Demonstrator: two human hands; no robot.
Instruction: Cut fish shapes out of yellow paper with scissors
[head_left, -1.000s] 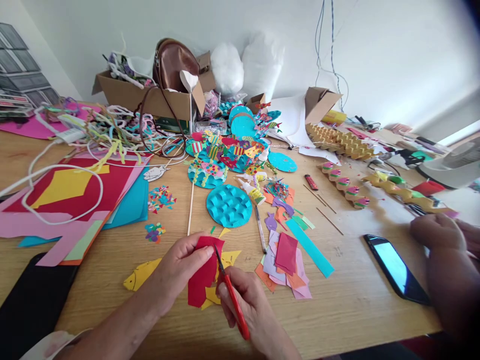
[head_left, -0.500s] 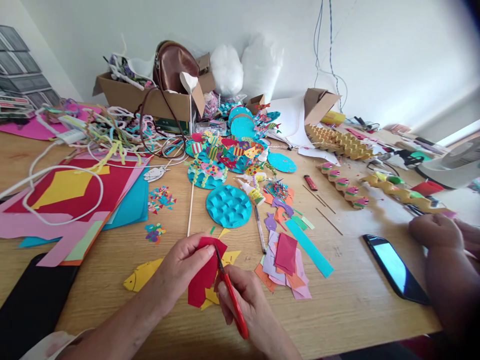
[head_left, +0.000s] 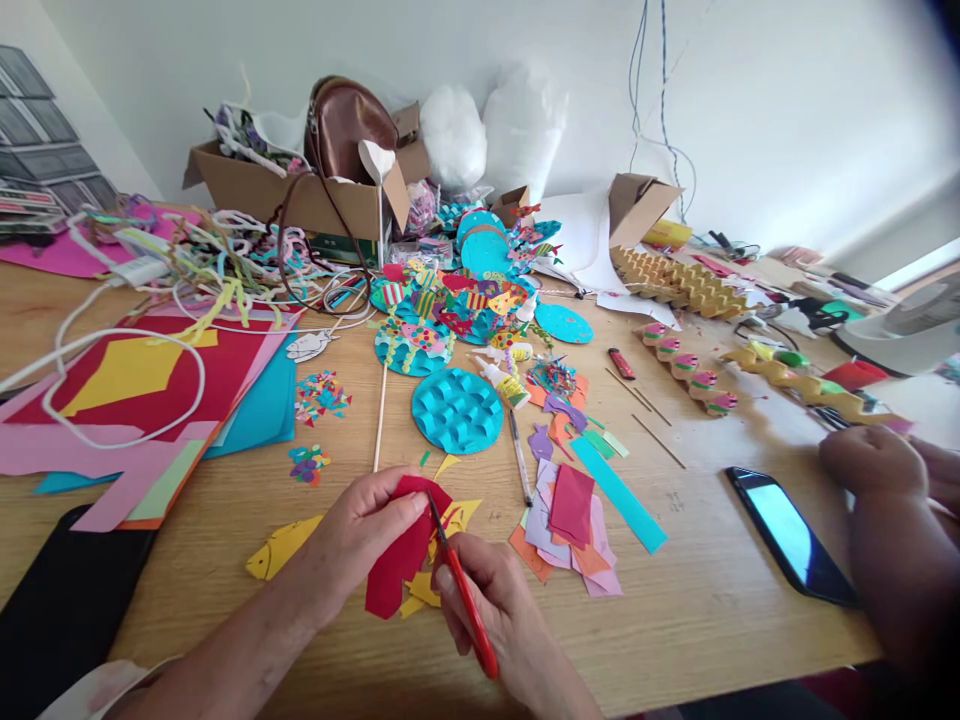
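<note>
My left hand (head_left: 379, 525) pinches a piece of red paper (head_left: 394, 575) between thumb and fingers over the front of the table. My right hand (head_left: 484, 590) grips red-handled scissors (head_left: 472, 610), their blades at the upper edge of the red paper. Beside my left wrist lies a yellow paper fish (head_left: 281, 545) with drawn lines, partly covered by the hand. Yellow paper scraps (head_left: 424, 590) lie under and around the red paper. Just beyond my hands is a round blue disc (head_left: 457, 410) covered with curled paper scales.
Paper scraps (head_left: 574, 510), a pen (head_left: 520, 460) and a blue strip (head_left: 619, 495) lie to the right. A phone (head_left: 787, 535) sits near another person's hand (head_left: 874, 460). Stacked coloured sheets (head_left: 247, 420) and a white cable (head_left: 124, 440) are at left; glue bottles (head_left: 504, 383) stand beyond the disc.
The red paper has tilted, its lower end swinging slightly left and uncovering more of the yellow scraps. Both hands keep nearly the same place.
</note>
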